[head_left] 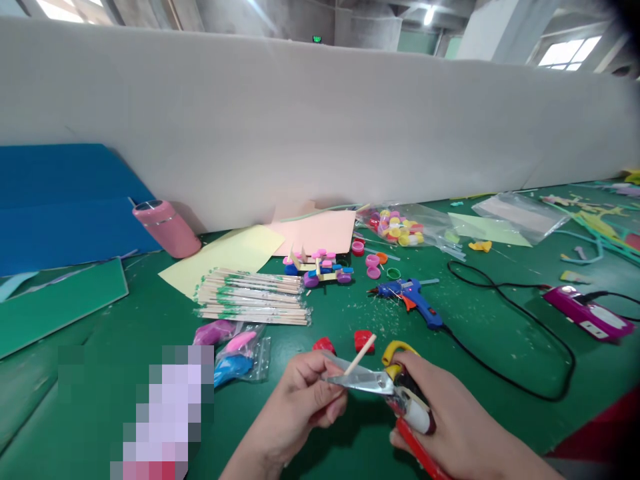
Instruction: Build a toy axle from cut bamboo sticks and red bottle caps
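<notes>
My left hand (pixel 310 393) pinches a short wooden stick (pixel 361 353) whose free end points up and to the right. My right hand (pixel 443 393) grips scissors (pixel 367 381) by their handles; yellow and red parts show around the fingers. The silver blades lie across the stick close to my left fingertips, and the lower part of the stick is hidden by them. Just beyond my hands are two red pieces (pixel 364 341), one partly behind my left fingers. A blue glue gun (pixel 413 297) with an orange trigger lies past my right hand.
Wrapped chopsticks (pixel 255 297) lie at left centre, with bagged balloon-like pieces (pixel 235 360) in front. Behind are small toy-like assemblies (pixel 320 269), bottle caps (pixel 395 230) and a pink tumbler (pixel 167 229). The glue gun's black cord runs to a purple power strip (pixel 587 313). A white partition (pixel 320 133) closes the back.
</notes>
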A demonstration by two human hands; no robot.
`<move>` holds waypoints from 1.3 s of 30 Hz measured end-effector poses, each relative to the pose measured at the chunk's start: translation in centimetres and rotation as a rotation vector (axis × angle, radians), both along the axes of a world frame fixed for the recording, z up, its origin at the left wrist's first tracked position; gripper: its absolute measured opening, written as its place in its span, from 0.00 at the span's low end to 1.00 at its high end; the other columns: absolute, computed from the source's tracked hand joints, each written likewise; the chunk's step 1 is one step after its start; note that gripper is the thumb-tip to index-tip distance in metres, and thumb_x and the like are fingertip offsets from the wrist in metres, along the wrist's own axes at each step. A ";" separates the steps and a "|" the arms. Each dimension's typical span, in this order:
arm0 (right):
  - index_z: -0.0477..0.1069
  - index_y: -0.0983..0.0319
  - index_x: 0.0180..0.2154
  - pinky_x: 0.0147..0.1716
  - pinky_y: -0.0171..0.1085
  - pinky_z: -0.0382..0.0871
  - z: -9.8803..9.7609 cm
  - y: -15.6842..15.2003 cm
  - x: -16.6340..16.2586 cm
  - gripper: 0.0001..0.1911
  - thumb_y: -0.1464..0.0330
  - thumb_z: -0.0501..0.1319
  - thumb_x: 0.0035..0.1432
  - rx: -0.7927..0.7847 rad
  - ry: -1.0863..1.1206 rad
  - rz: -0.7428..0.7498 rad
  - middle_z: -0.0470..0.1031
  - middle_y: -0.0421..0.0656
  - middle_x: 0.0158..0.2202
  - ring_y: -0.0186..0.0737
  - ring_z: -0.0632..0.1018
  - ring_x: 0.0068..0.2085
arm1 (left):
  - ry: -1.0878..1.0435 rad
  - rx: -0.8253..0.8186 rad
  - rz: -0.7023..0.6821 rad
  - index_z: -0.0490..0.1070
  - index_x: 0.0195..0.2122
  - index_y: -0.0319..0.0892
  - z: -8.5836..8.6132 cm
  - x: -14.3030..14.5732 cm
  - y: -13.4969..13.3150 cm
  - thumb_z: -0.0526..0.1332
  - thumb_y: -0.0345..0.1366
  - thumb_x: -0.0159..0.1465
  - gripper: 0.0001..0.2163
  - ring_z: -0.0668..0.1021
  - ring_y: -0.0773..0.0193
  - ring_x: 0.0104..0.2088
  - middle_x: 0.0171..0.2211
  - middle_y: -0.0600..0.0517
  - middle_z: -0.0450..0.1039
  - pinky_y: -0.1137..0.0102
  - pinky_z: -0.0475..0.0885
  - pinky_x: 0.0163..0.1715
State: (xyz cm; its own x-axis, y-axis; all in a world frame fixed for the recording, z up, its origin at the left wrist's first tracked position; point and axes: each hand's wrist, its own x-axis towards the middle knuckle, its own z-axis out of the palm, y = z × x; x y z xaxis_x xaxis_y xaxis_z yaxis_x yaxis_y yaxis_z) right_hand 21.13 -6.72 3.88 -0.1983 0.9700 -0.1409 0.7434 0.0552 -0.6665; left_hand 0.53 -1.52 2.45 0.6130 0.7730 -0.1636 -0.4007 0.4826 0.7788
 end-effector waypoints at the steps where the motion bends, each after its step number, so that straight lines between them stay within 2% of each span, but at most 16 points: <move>1: 0.58 0.57 0.41 0.27 0.34 0.63 0.1 0.0 0.2 0.24 0.65 0.65 0.42 0.030 0.001 0.002 0.70 0.39 0.33 0.38 0.71 0.29 | -0.019 0.000 -0.003 0.69 0.24 0.37 -0.1 0.0 0.0 0.65 0.38 0.51 0.09 0.57 0.76 0.14 0.12 0.58 0.61 0.76 0.48 0.17; 7: 0.57 0.56 0.45 0.36 0.36 0.66 0.7 0.3 0.9 0.30 0.64 0.67 0.40 0.132 0.024 0.011 0.70 0.41 0.41 0.41 0.72 0.38 | -0.086 0.018 0.002 0.69 0.23 0.37 -0.2 0.5 0.0 0.66 0.39 0.50 0.10 0.57 0.75 0.13 0.11 0.58 0.60 0.74 0.50 0.17; 10: 0.60 0.58 0.44 0.36 0.37 0.67 1.2 0.7 1.2 0.29 0.62 0.67 0.39 0.113 0.014 0.028 0.70 0.42 0.40 0.42 0.72 0.37 | -0.099 0.026 0.002 0.70 0.24 0.37 0.0 0.6 0.0 0.66 0.40 0.50 0.10 0.57 0.75 0.14 0.11 0.58 0.59 0.74 0.50 0.18; 15: 0.62 0.61 0.44 0.40 0.42 0.66 1.4 1.2 1.9 0.30 0.59 0.67 0.38 0.216 -0.091 0.039 0.70 0.47 0.41 0.47 0.71 0.41 | -0.086 0.039 0.032 0.69 0.23 0.37 -0.2 0.6 0.0 0.66 0.39 0.50 0.10 0.57 0.75 0.14 0.10 0.59 0.59 0.74 0.50 0.18; 22: 0.62 0.59 0.45 0.39 0.37 0.69 1.7 1.3 2.4 0.25 0.64 0.64 0.43 0.213 -0.113 0.165 0.69 0.48 0.47 0.47 0.72 0.45 | -0.129 0.043 0.010 0.68 0.22 0.38 -0.3 0.9 -0.1 0.65 0.39 0.51 0.10 0.56 0.75 0.13 0.10 0.60 0.58 0.74 0.50 0.17; 25: 0.62 0.61 0.46 0.41 0.40 0.68 1.3 1.5 3.1 0.27 0.62 0.64 0.44 0.226 -0.116 0.073 0.69 0.49 0.47 0.48 0.73 0.44 | -0.155 0.067 0.072 0.70 0.24 0.39 0.4 -0.2 0.5 0.63 0.38 0.54 0.08 0.54 0.76 0.12 0.09 0.61 0.55 0.75 0.52 0.18; 27: 0.60 0.62 0.48 0.38 0.40 0.70 0.9 1.6 4.0 0.27 0.60 0.62 0.47 0.196 -0.110 -0.040 0.71 0.48 0.44 0.46 0.75 0.40 | -0.181 0.105 0.178 0.70 0.24 0.40 0.9 -1.1 1.0 0.62 0.37 0.54 0.07 0.52 0.77 0.12 0.10 0.63 0.53 0.75 0.53 0.18; 30: 0.59 0.61 0.49 0.29 0.37 0.72 0.1 1.5 5.8 0.25 0.58 0.57 0.51 0.115 -0.137 -0.209 0.75 0.45 0.37 0.42 0.77 0.31 | -0.092 0.111 0.249 0.69 0.25 0.41 1.3 -1.7 1.6 0.60 0.37 0.57 0.07 0.52 0.77 0.13 0.10 0.62 0.54 0.76 0.54 0.19; 34: 0.64 0.61 0.46 0.35 0.43 0.72 -1.6 1.2 7.6 0.24 0.57 0.58 0.49 0.172 -0.365 -0.310 0.74 0.48 0.40 0.49 0.77 0.38 | 0.220 0.161 0.295 0.66 0.24 0.40 1.2 -1.1 1.6 0.57 0.36 0.60 0.09 0.55 0.76 0.15 0.14 0.60 0.59 0.76 0.53 0.19; 36: 0.66 0.63 0.45 0.37 0.48 0.71 -2.6 0.8 8.1 0.24 0.57 0.59 0.47 0.174 -0.446 -0.283 0.74 0.50 0.41 0.53 0.76 0.40 | 0.457 0.287 0.317 0.67 0.24 0.40 1.2 -0.6 1.4 0.57 0.36 0.59 0.08 0.60 0.73 0.18 0.16 0.58 0.61 0.77 0.53 0.18; 39: 0.67 0.66 0.45 0.41 0.50 0.69 -3.3 0.4 8.3 0.26 0.56 0.59 0.47 0.192 -0.467 -0.241 0.72 0.52 0.43 0.54 0.74 0.43 | 0.767 0.600 0.349 0.70 0.28 0.39 1.1 -0.2 1.0 0.56 0.35 0.59 0.06 0.65 0.69 0.21 0.20 0.55 0.64 0.75 0.58 0.21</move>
